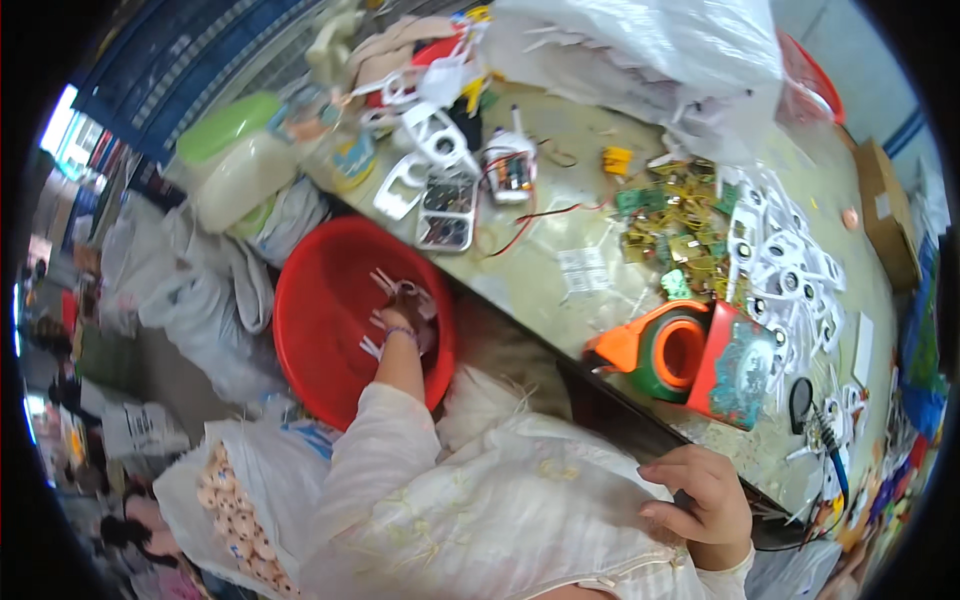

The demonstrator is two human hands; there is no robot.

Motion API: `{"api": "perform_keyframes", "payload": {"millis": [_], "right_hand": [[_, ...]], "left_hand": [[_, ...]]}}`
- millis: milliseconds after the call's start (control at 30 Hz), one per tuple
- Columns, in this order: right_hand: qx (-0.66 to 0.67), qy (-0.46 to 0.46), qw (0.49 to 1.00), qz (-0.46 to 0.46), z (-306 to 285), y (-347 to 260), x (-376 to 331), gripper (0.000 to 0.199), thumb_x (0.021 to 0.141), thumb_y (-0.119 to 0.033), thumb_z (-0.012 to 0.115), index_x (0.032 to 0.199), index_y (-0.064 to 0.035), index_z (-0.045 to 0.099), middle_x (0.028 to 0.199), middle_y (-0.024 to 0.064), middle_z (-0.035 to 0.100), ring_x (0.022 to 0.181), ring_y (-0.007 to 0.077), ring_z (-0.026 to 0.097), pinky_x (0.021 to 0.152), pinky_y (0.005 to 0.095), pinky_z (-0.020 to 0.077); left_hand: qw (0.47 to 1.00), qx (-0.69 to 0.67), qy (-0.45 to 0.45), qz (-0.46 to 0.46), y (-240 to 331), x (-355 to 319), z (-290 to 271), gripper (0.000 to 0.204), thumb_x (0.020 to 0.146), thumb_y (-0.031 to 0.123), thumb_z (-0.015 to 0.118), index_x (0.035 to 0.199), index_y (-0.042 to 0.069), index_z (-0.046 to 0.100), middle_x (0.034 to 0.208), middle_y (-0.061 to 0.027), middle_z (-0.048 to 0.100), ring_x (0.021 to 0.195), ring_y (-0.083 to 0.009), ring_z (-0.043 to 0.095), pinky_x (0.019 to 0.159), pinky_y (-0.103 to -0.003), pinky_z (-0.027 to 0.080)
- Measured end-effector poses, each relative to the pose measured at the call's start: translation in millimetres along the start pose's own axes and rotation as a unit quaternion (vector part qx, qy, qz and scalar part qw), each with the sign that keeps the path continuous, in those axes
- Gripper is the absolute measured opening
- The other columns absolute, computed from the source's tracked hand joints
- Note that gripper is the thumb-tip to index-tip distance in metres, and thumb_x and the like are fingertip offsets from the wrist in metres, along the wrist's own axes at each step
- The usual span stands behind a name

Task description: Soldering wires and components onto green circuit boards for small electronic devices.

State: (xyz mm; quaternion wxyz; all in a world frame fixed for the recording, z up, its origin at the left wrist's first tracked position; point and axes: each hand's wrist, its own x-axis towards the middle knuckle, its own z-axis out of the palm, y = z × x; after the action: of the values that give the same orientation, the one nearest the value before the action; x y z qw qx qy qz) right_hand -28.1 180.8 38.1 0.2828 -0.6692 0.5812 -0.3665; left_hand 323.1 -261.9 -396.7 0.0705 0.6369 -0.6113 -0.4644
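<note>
My left hand [402,312] reaches down into a red plastic basin [300,290] at the table's near left edge. White plastic pieces with thin prongs [371,347] lie around its fingers. The fingers are small and partly hidden, so whether they grip a piece is unclear. Held low in front of my body, my right hand [700,492] has bent fingers spread from the thumb, with nothing between them. On the table nearby are an orange tape dispenser with green tape [665,350] and a red box [735,365] leaning beside it.
White plastic housings [785,265] and small circuit boards with wires [680,225] are heaped on the right. A parts tray [446,210] sits near the basin. A soldering iron [828,435] lies near the right edge. Bags, one of beige round parts [235,510], stand on the left.
</note>
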Motion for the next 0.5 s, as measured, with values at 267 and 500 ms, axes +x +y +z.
{"api": "perform_keyframes", "payload": {"millis": [267, 500], "right_hand": [[-0.057, 0.254, 0.965, -0.038, 1, 23, -54, 0.022, 0.07, -0.005, 0.073, 0.089, -0.0029, 0.062, 0.069, 0.0089, 0.061, 0.058, 0.0221, 0.058, 0.053, 0.0303, 0.0448], [-0.027, 0.423, 0.906, 0.006, 1, 38, -93, 0.008, 0.076, -0.003, 0.063, 0.084, -0.0012, 0.061, 0.06, 0.0052, 0.055, 0.05, 0.0176, 0.05, 0.048, 0.0286, 0.0384]], "left_hand": [[0.816, -0.149, 0.553, -0.073, 139, -117, 7, 0.073, 0.08, 0.025, 0.068, 0.138, 0.0, 0.031, 0.134, -0.0281, 0.038, 0.123, -0.0392, 0.04, 0.104, -0.044, 0.032], [0.783, -0.349, 0.319, 0.405, 356, -222, -33, 0.033, 0.092, 0.018, 0.053, 0.118, -0.003, 0.052, 0.115, -0.0138, 0.057, 0.109, -0.0226, 0.055, 0.096, -0.034, 0.041]]}}
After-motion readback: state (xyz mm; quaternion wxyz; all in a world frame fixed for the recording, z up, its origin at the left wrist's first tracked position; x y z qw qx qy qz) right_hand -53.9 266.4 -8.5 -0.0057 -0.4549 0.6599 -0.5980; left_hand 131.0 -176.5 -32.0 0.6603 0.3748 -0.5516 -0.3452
